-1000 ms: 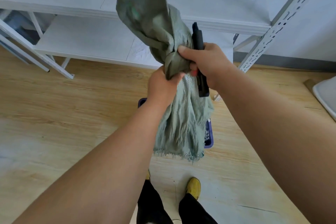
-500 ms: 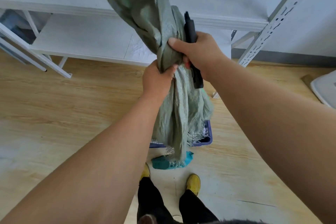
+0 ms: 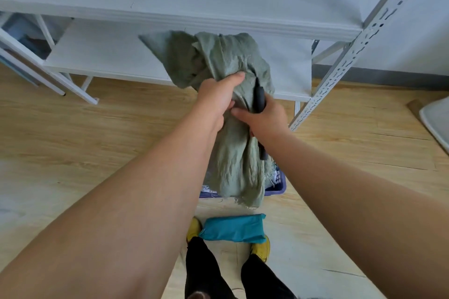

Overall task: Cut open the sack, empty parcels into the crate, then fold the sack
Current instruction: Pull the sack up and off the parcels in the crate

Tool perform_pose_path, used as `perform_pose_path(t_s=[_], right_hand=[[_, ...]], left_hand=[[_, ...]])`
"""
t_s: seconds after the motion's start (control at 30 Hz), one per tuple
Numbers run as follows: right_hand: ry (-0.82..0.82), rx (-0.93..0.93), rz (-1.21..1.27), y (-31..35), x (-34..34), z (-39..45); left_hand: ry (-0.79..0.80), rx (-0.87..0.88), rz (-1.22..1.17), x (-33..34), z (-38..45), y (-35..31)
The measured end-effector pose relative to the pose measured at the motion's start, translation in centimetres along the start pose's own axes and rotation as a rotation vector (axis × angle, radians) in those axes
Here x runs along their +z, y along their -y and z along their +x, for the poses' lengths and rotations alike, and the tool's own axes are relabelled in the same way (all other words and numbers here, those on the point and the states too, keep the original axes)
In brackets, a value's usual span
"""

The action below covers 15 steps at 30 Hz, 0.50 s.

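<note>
Sack (image 3: 233, 153) had dropped from well above the shelf (image 3: 170, 14) to hang level with it, bunched. Left hand (image 3: 218, 97) gripped the gathered cloth; right hand (image 3: 264, 119) clamped both sack and a black cutter (image 3: 258, 102). A teal parcel (image 3: 233, 228), half a second earlier just slipping from the frayed mouth, lay on the floor (image 3: 73, 141) across the shoes (image 3: 261, 247), outside the crate (image 3: 279, 187). Judgement: sack looked emptied; the stray parcel needs putting in the crate before folding.
</note>
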State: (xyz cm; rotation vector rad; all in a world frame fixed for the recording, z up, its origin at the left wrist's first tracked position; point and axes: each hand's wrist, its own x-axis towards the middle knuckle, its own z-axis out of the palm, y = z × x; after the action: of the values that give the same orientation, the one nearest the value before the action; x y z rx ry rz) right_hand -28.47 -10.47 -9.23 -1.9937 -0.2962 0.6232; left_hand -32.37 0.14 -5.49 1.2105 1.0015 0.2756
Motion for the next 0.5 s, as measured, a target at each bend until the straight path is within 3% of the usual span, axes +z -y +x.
perform_pose_path(t_s=[0.2, 0.33, 0.5], right_hand=[[-0.159, -0.079, 0.059, 2.7, -1.4, 2.2], [-0.086, -0.099, -0.1, 4.1, -1.8, 2.5], [-0.154, -0.217, -0.12, 5.2, -1.8, 2.9]], left_hand=[[0.186, 0.229, 0.02, -0.8, -0.3, -1.5], [0.185, 0.246, 0.046, -1.4, -0.7, 0.1], [0.145, 0.278, 0.07, -2.2, -0.3, 2.0]])
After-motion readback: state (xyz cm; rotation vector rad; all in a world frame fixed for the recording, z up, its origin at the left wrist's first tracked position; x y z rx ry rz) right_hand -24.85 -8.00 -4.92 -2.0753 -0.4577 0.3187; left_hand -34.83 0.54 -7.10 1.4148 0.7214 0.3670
